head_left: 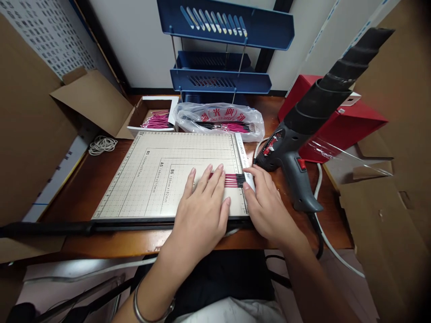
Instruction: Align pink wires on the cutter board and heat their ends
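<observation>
A row of thin pink wires with black ends lies side by side on the gridded board of a paper cutter. Flat over their left part rests my left hand, its fingers stretched out and pressing them to the board. My right hand is at the board's right edge, by the white ruler strip, thumb and fingers bent around the black ends. Whether it pinches them or only touches the strip I cannot tell. The cutter's black handle extends left along the front edge.
Behind the board stand a white box of pink wires and a plastic bag with more wires. A blue rack rises at the back. To the right are a heat gun, its cables and a red box. Cardboard flanks the left.
</observation>
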`<action>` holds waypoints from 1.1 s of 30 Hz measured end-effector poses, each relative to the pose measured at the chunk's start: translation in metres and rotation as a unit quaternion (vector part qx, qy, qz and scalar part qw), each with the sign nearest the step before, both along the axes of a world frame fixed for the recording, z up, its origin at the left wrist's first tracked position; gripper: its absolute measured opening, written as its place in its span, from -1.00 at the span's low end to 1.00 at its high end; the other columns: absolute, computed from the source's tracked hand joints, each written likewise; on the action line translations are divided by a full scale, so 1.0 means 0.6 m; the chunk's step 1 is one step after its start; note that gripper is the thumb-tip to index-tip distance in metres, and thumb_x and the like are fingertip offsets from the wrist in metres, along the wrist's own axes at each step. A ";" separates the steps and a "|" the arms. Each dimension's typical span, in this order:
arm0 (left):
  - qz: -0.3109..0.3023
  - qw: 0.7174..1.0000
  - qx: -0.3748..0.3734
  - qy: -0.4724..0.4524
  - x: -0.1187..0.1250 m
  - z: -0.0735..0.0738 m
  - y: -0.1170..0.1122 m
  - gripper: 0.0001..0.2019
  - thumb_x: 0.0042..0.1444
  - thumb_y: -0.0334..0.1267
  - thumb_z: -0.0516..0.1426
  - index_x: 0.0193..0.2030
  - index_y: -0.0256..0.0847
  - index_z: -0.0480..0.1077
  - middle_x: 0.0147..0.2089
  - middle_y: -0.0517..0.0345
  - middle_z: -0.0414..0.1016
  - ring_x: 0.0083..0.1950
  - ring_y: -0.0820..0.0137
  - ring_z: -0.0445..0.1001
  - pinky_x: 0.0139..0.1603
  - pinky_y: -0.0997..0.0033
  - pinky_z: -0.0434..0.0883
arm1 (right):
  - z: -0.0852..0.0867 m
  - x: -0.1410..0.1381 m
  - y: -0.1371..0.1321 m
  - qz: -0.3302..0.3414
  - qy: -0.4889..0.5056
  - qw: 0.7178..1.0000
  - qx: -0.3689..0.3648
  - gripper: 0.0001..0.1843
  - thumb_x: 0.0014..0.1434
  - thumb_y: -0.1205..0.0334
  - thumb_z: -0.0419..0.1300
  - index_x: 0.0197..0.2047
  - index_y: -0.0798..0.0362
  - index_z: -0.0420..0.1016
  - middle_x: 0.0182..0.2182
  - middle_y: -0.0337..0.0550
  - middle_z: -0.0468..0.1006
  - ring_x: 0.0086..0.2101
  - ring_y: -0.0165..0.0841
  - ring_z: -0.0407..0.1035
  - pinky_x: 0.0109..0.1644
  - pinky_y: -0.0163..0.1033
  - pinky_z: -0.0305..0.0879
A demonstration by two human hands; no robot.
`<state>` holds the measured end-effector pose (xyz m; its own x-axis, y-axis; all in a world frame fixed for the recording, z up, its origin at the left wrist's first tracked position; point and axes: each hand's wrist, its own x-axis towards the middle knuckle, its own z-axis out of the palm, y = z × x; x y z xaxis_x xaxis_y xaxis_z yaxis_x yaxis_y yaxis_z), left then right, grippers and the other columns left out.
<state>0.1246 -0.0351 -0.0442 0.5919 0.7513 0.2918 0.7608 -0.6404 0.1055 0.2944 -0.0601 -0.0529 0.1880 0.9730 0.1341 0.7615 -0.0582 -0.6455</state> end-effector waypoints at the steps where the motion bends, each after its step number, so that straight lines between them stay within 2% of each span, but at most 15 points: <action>1: -0.001 1.000 -0.001 0.005 0.000 -0.002 0.000 -0.46 0.48 -0.18 -0.14 0.47 -0.42 0.17 0.54 -0.02 0.11 0.56 0.14 0.08 0.58 -0.10 -0.07 | 0.005 0.002 0.003 0.006 -0.007 1.000 -0.006 -0.58 0.42 0.08 -0.14 0.24 -0.06 0.26 0.38 0.04 0.23 0.36 -0.05 0.13 0.35 0.32 0.11; 5: -0.001 1.000 -0.005 0.019 0.008 -0.009 0.000 -0.43 0.49 -0.16 -0.18 0.47 -0.53 0.13 0.54 -0.16 0.09 0.57 0.15 0.06 0.58 -0.01 -0.01 | 0.016 0.005 0.021 0.014 -0.033 0.999 -0.016 -0.66 0.41 0.16 -0.14 0.16 -0.09 0.28 0.41 0.03 0.16 0.40 -0.04 0.05 0.33 0.36 0.10; 8: 0.000 1.000 -0.006 0.031 0.015 -0.011 0.003 -0.40 0.49 -0.13 -0.18 0.48 -0.56 0.11 0.55 -0.22 0.06 0.58 0.12 0.02 0.57 0.03 0.02 | 0.014 0.000 0.033 0.019 -0.046 0.998 -0.026 -0.69 0.42 0.18 -0.15 0.12 -0.07 0.29 0.38 0.05 0.19 0.38 -0.01 0.08 0.31 0.36 0.12; 15: 0.004 0.999 -0.016 0.050 0.023 -0.016 0.010 -0.39 0.48 -0.13 -0.19 0.49 -0.56 0.10 0.56 -0.23 0.03 0.59 0.08 -0.02 0.57 0.00 0.01 | 0.007 -0.011 0.039 -0.001 -0.085 0.996 -0.033 -0.74 0.42 0.19 -0.16 0.00 -0.05 0.31 0.22 0.03 0.36 0.24 0.04 0.25 0.19 0.34 0.24; 19: 0.003 0.999 -0.009 0.052 0.025 -0.018 0.007 -0.39 0.48 -0.14 -0.21 0.49 -0.56 0.10 0.55 -0.23 0.03 0.59 0.07 -0.04 0.57 -0.01 0.01 | 0.009 -0.009 0.038 0.003 -0.087 0.995 -0.049 -0.74 0.43 0.16 -0.19 -0.06 -0.05 0.29 0.19 0.02 0.38 0.17 0.04 0.31 0.14 0.32 0.27; 27: -0.007 0.999 0.008 0.043 0.021 -0.020 0.006 -0.43 0.49 -0.16 -0.20 0.47 -0.48 0.16 0.53 -0.14 0.12 0.55 0.11 0.09 0.57 0.00 0.00 | 0.009 -0.014 0.034 -0.009 -0.087 0.995 -0.046 -0.77 0.42 0.16 -0.18 -0.09 -0.05 0.27 0.10 -0.03 0.42 0.12 0.00 0.34 0.14 0.25 0.25; 33: -0.029 0.999 0.022 0.022 0.021 -0.022 0.006 -0.43 0.49 -0.14 -0.19 0.47 -0.45 0.18 0.51 -0.11 0.17 0.55 0.12 0.12 0.55 -0.02 0.05 | 0.005 -0.016 0.035 -0.023 -0.064 0.997 -0.034 -0.77 0.42 0.14 -0.15 -0.09 -0.05 0.29 0.16 0.01 0.44 0.16 -0.01 0.34 0.18 0.25 0.24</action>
<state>0.1375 -0.0316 -0.0572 0.6475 0.7020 0.2965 0.7255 -0.6869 0.0422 0.2846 -0.0392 -0.0501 0.2184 0.9714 0.0931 0.8328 -0.1358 -0.5366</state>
